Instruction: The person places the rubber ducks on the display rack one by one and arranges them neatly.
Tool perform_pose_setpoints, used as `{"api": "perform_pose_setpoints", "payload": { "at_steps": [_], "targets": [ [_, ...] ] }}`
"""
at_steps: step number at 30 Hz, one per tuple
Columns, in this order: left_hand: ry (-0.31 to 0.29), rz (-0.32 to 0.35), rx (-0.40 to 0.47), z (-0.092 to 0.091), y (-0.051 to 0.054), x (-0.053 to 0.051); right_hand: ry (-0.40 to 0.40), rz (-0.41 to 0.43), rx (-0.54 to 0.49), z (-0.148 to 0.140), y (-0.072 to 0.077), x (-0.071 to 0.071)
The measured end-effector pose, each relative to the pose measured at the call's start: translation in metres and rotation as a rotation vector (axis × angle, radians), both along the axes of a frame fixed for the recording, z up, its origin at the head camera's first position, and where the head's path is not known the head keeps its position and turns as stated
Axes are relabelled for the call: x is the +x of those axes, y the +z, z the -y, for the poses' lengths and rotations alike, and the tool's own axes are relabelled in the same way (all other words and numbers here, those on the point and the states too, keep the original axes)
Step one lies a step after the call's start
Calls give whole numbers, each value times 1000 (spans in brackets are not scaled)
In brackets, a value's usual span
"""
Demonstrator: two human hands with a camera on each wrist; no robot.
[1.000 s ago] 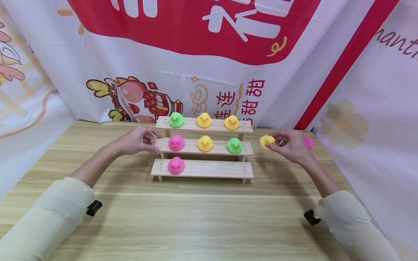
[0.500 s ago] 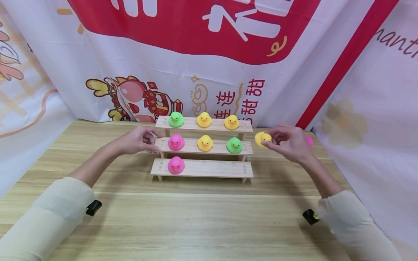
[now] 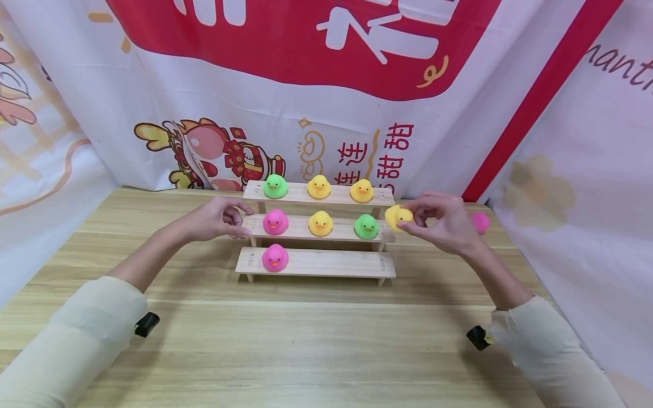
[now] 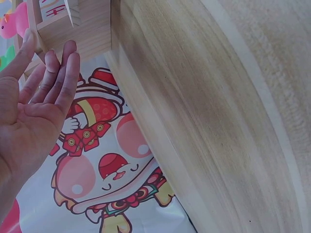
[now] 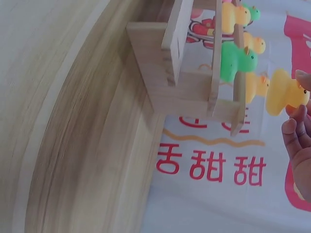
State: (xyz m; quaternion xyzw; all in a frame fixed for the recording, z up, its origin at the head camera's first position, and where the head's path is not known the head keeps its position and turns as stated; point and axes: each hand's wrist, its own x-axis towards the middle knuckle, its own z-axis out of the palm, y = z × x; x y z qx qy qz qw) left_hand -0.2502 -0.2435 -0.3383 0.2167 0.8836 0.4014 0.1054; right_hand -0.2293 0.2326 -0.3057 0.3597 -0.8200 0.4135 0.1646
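A three-tier wooden display stand (image 3: 326,262) holds several rubber ducks. My left hand (image 3: 220,219) is at the left end of its middle shelf, thumb (image 4: 22,56) at the board and loosely curled fingers around its end. My right hand (image 3: 441,220) pinches a yellow rubber duck (image 3: 398,217) between thumb and fingers, just right of the middle shelf. Nearest it on that shelf sits a green duck (image 3: 366,226), with a yellow duck (image 3: 320,224) and a pink duck (image 3: 275,221) further left. The top shelf bears a green duck (image 3: 275,186) and two yellow ones. One pink duck (image 3: 275,258) sits on the bottom shelf.
Another pink duck (image 3: 480,222) lies on the wooden table (image 3: 306,351) behind my right hand, partly hidden. A printed cloth (image 3: 285,124) hangs close behind the stand, and another cloth (image 3: 576,187) bounds the right side.
My right hand has moved left with the yellow duck, from out over the table to beside the middle shelf's right end. The left hand and the ducks on the shelves have stayed put.
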Motion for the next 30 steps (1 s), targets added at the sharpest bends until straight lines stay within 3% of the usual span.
{"api": "perform_pose_setpoints", "payload": {
  "at_steps": [13,30],
  "targets": [
    [7,4,-12,1,1,0,79,-32,36,21,4,7],
    [10,12,-15,0,1,1,119,36,36,49,0,10]
  ]
}}
